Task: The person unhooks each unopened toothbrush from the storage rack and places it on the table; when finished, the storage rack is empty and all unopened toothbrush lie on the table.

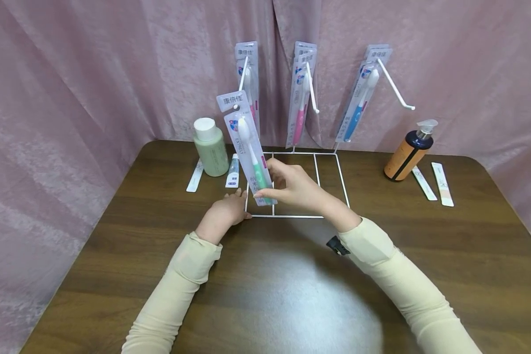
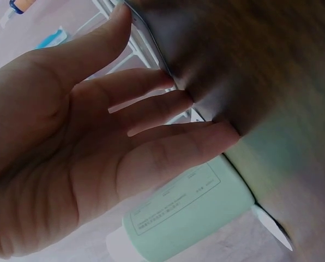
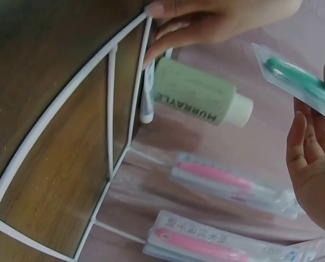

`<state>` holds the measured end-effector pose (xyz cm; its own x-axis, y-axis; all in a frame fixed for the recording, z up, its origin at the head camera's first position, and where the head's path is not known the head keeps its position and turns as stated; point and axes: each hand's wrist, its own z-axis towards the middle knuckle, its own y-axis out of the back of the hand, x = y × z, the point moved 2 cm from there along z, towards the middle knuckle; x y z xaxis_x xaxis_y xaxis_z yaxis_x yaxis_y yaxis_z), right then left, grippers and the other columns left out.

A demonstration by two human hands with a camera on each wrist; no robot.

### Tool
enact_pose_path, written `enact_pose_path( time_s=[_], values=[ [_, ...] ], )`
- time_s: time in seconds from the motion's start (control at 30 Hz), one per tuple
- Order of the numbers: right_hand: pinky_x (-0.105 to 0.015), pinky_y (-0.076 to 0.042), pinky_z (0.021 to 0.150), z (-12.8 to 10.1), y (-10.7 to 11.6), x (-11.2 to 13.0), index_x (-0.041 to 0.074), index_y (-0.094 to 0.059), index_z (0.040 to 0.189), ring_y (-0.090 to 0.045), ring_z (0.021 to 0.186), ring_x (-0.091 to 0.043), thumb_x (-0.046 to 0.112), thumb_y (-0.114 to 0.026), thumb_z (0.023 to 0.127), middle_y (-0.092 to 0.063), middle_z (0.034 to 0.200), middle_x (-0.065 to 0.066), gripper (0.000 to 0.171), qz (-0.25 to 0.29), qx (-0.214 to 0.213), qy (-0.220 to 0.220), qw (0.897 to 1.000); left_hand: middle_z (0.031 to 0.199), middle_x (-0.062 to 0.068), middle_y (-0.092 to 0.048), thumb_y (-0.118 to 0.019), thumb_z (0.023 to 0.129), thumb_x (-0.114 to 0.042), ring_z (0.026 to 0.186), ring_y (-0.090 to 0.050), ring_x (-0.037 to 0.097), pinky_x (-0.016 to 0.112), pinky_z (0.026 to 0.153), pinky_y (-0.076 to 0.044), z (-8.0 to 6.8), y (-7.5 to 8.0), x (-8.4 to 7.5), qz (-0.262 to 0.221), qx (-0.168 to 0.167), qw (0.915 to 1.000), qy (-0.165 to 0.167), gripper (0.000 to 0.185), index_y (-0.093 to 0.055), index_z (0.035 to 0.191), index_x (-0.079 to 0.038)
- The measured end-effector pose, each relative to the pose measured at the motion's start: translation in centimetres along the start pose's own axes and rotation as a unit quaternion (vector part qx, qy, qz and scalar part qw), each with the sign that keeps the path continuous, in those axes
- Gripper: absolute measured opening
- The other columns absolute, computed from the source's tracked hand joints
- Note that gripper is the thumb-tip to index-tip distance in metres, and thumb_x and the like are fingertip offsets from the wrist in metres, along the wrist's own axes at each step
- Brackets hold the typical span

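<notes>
At the centre of the table, just above the near-left corner of the white wire rack point(image 1: 332, 169), the green toothbrush pack point(image 1: 248, 147) stands nearly upright, its header card tilted toward eleven o'clock. The right hand point(image 1: 292, 189) pinches the pack's lower end between thumb and fingertips, fingers curled round the blister; the right wrist view shows the same pack point(image 3: 299, 82) held clear of the table. The left hand point(image 1: 230, 209) lies with straight fingers pressing the rack's left front corner, holding nothing; in the left wrist view its fingers point(image 2: 168, 106) rest against the white wire.

The pack's hang hole sits close to the tip of the left hook point(image 1: 244, 73), at about twelve o'clock from the hand, where a pink toothbrush pack point(image 1: 253, 93) hangs. I judge the step in hand to be hanging, or taking off, the green pack at that hook; which of the two cannot be told. Either way the next move calls for keeping the hole lined up with the hook tip while the left hand steadies the rack.

Further out, the middle hook carries another pink pack point(image 1: 302, 98) and the right hook a blue pack point(image 1: 360, 98). A green bottle point(image 1: 210, 147) stands at ten o'clock, an orange pump bottle point(image 1: 409, 152) at two o'clock
</notes>
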<state>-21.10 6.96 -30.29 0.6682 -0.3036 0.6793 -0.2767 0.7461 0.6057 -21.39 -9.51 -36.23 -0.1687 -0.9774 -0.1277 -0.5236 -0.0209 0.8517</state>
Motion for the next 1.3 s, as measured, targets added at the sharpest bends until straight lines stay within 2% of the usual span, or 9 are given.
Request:
enact_pose_path(
  time_s=[0.23, 0.4, 0.63, 0.73, 0.87, 1.0, 1.2, 1.3],
  values=[
    [-0.025, -0.053, 0.056, -1.1, -0.1, 2.0, 0.002, -0.055, 0.1, -0.063, 0.063, -0.008, 0.011, -0.083, 0.067, -0.07, 0.076, -0.006, 0.044, 0.012, -0.028, 0.026, 0.999, 0.155, 0.016, -0.015, -0.053, 0.095, -0.034, 0.138, -0.022, 0.038, 0.048, 0.11, -0.027, 0.2, 0.0, 0.4, 0.0, -0.001, 1.0, -0.009, 0.072, -0.018, 0.149, -0.003],
    [-0.023, -0.055, 0.059, -2.6, 0.0, 3.1, 0.0, -0.055, 0.096, -0.067, 0.064, -0.012, 0.007, -0.084, 0.063, -0.071, 0.077, -0.01, 0.044, 0.049, -0.035, 0.01, 0.998, 0.154, 0.017, -0.016, -0.051, 0.096, -0.032, 0.139, -0.022, 0.036, 0.046, 0.112, -0.025, 0.3, 0.4, 0.2, 0.01, -0.004, 0.9996, -0.025, 0.069, -0.019, 0.148, 0.0],
    [-0.023, -0.056, 0.065, -5.8, 0.3, 2.9, 0.002, -0.055, 0.096, -0.068, 0.065, -0.009, 0.007, -0.082, 0.064, -0.071, 0.075, -0.007, 0.043, 0.083, 0.014, -0.046, 0.995, 0.155, 0.016, -0.011, -0.051, 0.095, -0.035, 0.139, -0.018, 0.037, 0.048, 0.112, -0.023, 0.8, 0.4, 0.2, 0.011, 0.01, 0.9998, -0.013, 0.072, -0.016, 0.149, -0.003],
    [-0.024, -0.056, 0.068, -7.4, 0.2, 2.6, 0.004, -0.053, 0.098, -0.069, 0.07, -0.009, 0.011, -0.08, 0.069, -0.072, 0.079, -0.006, 0.04, 0.1, 0.046, -0.092, 0.99, 0.155, 0.016, -0.01, -0.052, 0.095, -0.035, 0.139, -0.019, 0.039, 0.05, 0.11, -0.025, 0.8, 0.6, 0.2, 0.01, 0.01, 0.9999, -0.01, 0.072, -0.015, 0.149, -0.003],
    [-0.022, -0.055, 0.071, -9.6, -0.3, 2.1, 0.006, -0.051, 0.098, -0.07, 0.078, -0.011, 0.018, -0.075, 0.076, -0.073, 0.085, -0.006, 0.035, 0.094, 0.09, -0.141, 0.981, 0.155, 0.016, -0.01, -0.053, 0.095, -0.035, 0.138, -0.019, 0.04, 0.054, 0.108, -0.027, 0.7, 0.8, 0.1, 0.011, 0.008, 0.9999, -0.007, 0.073, -0.015, 0.149, -0.004],
    [-0.023, -0.056, 0.067, -11.6, -1.0, 1.6, 0.005, -0.053, 0.1, -0.07, 0.078, -0.013, 0.018, -0.074, 0.079, -0.073, 0.084, -0.005, 0.033, 0.114, 0.11, -0.203, 0.966, 0.156, 0.015, -0.009, -0.053, 0.094, -0.036, 0.139, -0.018, 0.039, 0.055, 0.108, -0.027, 0.6, 0.8, 0.0, 0.005, 0.012, 0.9999, -0.003, 0.074, -0.015, 0.149, -0.004],
    [-0.03, -0.057, 0.064, -14.3, -1.9, 1.0, -0.004, -0.05, 0.102, -0.07, 0.075, -0.019, 0.01, -0.071, 0.082, -0.071, 0.085, -0.015, 0.032, 0.217, 0.118, -0.301, 0.921, 0.156, 0.016, -0.01, -0.052, 0.095, -0.034, 0.14, -0.017, 0.039, 0.053, 0.109, -0.025, 0.5, 0.3, 0.0, -0.008, 0.02, 0.9998, -0.004, 0.073, -0.014, 0.149, -0.003],
    [-0.032, -0.057, 0.061, -15.4, -2.1, 1.1, -0.006, -0.05, 0.101, -0.069, 0.071, -0.019, 0.009, -0.072, 0.08, -0.07, 0.08, -0.016, 0.034, 0.234, 0.124, -0.33, 0.906, 0.155, 0.016, -0.01, -0.052, 0.095, -0.034, 0.139, -0.017, 0.039, 0.053, 0.109, -0.025, 0.5, 0.2, 0.0, -0.006, 0.023, 0.9997, -0.004, 0.073, -0.014, 0.149, -0.003]
  ],
)
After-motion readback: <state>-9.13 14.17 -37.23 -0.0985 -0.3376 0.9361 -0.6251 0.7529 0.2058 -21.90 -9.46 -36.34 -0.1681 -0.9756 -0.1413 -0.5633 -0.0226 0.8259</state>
